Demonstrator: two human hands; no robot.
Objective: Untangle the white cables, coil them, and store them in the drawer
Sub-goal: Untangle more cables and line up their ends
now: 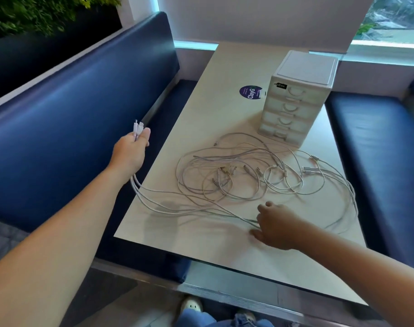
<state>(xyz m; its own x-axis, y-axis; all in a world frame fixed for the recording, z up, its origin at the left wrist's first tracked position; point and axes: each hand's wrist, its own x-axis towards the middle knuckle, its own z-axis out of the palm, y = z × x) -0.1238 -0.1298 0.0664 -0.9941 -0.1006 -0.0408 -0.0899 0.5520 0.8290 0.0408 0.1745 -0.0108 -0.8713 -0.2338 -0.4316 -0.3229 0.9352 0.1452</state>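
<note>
A tangle of white cables (246, 175) lies spread over the middle of the beige table (215, 241). My left hand (130, 149) is held out past the table's left edge and grips several cable ends, whose plugs (138, 127) stick up above the fist. Their cords trail from under my wrist down onto the table. My right hand (275, 224) rests on the table near the front, with its fingers closed on the strands (224, 212) that run to the left hand. A small white drawer unit (298, 97) stands at the back right, all its drawers closed.
A round purple sticker (250, 92) lies on the table left of the drawer unit. Blue padded benches (78, 109) flank the table on the left and right. The table's front edge (224, 263) is close to my knees. Plants grow at the top left.
</note>
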